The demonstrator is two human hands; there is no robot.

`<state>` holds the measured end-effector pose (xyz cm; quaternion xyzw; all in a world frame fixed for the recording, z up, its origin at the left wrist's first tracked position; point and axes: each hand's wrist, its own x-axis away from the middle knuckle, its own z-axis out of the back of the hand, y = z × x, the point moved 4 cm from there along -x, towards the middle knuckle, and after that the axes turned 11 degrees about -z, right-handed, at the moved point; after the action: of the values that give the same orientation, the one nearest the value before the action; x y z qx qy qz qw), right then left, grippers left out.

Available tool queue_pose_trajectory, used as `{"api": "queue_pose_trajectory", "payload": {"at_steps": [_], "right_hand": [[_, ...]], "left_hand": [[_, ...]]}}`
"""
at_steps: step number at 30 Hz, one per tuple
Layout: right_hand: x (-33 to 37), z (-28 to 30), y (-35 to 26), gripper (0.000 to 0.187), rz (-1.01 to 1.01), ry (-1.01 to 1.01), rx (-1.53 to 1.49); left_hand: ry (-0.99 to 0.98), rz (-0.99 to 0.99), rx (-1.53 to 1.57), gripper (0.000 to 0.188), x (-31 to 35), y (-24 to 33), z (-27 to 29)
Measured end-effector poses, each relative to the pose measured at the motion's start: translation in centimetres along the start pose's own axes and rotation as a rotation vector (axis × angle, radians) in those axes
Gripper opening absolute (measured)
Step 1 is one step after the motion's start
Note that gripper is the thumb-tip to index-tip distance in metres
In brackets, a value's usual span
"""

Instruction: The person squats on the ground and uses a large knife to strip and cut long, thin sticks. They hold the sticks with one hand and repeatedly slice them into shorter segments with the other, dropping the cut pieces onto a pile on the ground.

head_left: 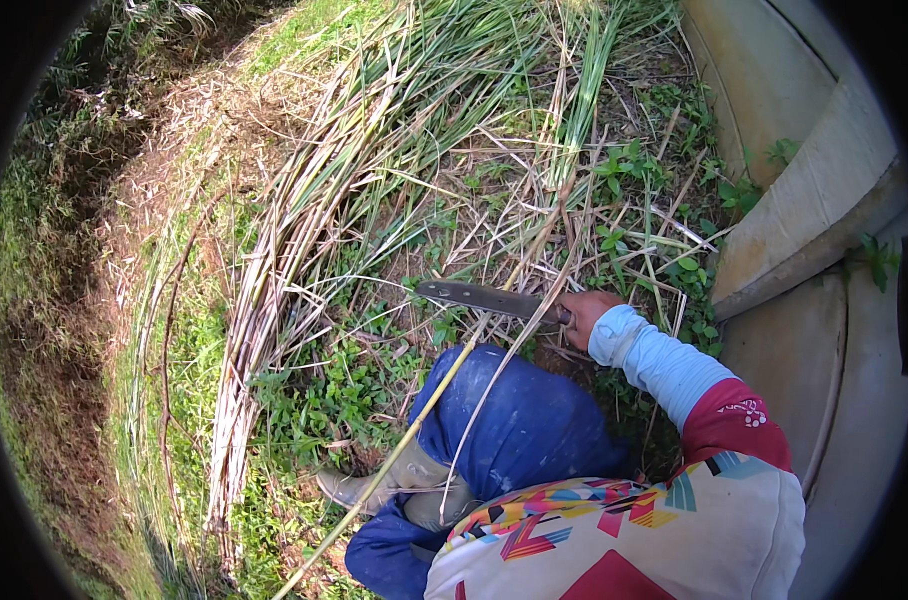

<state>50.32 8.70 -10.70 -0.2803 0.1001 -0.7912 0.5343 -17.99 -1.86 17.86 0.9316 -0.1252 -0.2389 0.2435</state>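
My right hand [585, 316] is closed round the handle of a machete [482, 299]. The dark blade points left and lies close to level above my bent knee. A long yellow stalk [426, 412] slants past the knee, from the lower edge up to the cut stalks beyond; a thinner dry strand [496, 392] runs beside it. Both cross the blade in this view, and whether they touch it I cannot tell. My left hand is out of sight.
A long heap of cut stalks with green leaves [264, 290] lies to the left and stretches far ahead. Low leafy weeds [324, 385] grow between. Pale concrete slabs [814, 215] stand along the right. My boots [434, 497] show below my blue trousers. A thin brown branch [166, 350] stands farther left.
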Motion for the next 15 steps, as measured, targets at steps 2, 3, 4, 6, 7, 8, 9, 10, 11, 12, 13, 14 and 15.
{"api": "queue_pose_trajectory", "payload": {"at_steps": [2, 3, 4, 6, 7, 8, 9, 10, 11, 12, 13, 14, 15], "right_hand": [[-3.1, 0.9, 4.2, 0.037, -0.272, 0.031, -0.035], [-5.3, 1.5, 6.9, 0.037, -0.455, 0.033, 0.05], [-6.9, 2.0, 9.5, 0.036, -0.532, 0.1, 0.063], [-8.6, 2.9, 12.3, 0.035, -0.614, 0.141, 0.038], [-8.7, 3.6, 12.5, 0.036, -0.618, 0.12, 0.002], [-8.2, 3.5, 12.3, 0.038, -0.588, 0.088, -0.011], [-6.9, 3.6, 10.4, 0.04, -0.529, 0.062, 0.026], [-5.5, 3.7, 8.2, 0.043, -0.475, 0.046, 0.062], [-5.0, 3.0, 7.7, 0.047, -0.468, 0.016, 0.096], [-4.6, 2.3, 6.7, 0.051, -0.495, -0.017, 0.151], [-4.2, 2.3, 6.1, 0.05, -0.509, -0.032, 0.096], [-3.9, 2.0, 5.6, 0.05, -0.517, -0.053, 0.036], [-3.9, 1.5, 5.7, 0.049, -0.514, -0.04, 0.009]], "left_hand": [[0.007, 0.003, 0.0, 0.038, 0.2, -0.2, 0.0], [0.008, 0.012, 0.001, 0.038, 0.3, -0.4, 0.0], [0.012, 0.017, 0.003, 0.038, 0.5, -0.5, -0.1], [0.022, 0.014, 0.01, 0.038, 0.7, -0.4, -0.3], [0.025, 0.013, 0.012, 0.038, 0.7, -0.3, -0.3], [0.028, 0.013, 0.01, 0.038, 0.9, -0.2, -0.4], [0.04, 0.009, -0.01, 0.038, 1.0, -0.1, -0.4], [0.054, 0.01, -0.018, 0.038, 1.2, -0.3, -0.4], [0.067, 0.017, -0.023, 0.038, 1.4, -0.6, -0.4], [0.075, 0.017, -0.028, 0.038, 1.7, -0.7, -0.7], [0.089, 0.021, -0.036, 0.038, 2.2, -0.6, -1.0], [0.103, 0.025, -0.056, 0.038, 3.1, -0.4, -1.7], [0.136, 0.031, -0.091, 0.038, 4.5, -0.5, -2.7]]}}
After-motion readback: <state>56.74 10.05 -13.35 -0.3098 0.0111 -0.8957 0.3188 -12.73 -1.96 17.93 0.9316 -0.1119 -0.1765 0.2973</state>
